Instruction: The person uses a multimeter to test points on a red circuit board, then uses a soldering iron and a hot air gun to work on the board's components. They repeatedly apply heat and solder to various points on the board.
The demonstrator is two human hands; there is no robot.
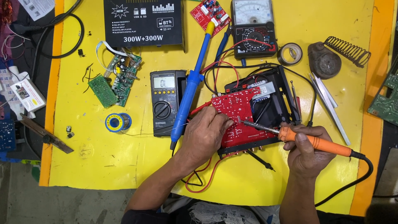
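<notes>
A red circuit board [238, 108] lies tilted on a black open chassis [277, 108] in the middle of the yellow mat. My left hand [204, 135] rests on the board's left edge, fingers pressing it down and holding thin solder wire. My right hand [306, 149] grips an orange-handled soldering iron [316, 142], its metal tip touching the board near my left fingertips. A blue desoldering pump [191, 85] lies beside my left hand, partly across a black digital multimeter [165, 101].
An analog multimeter [253, 28] and a tape roll [290, 53] sit behind the chassis. A soldering stand [325, 62] and tweezers [328, 103] are at right. Green boards [116, 81], a solder spool [117, 122] and a black amplifier box [143, 23] are at left.
</notes>
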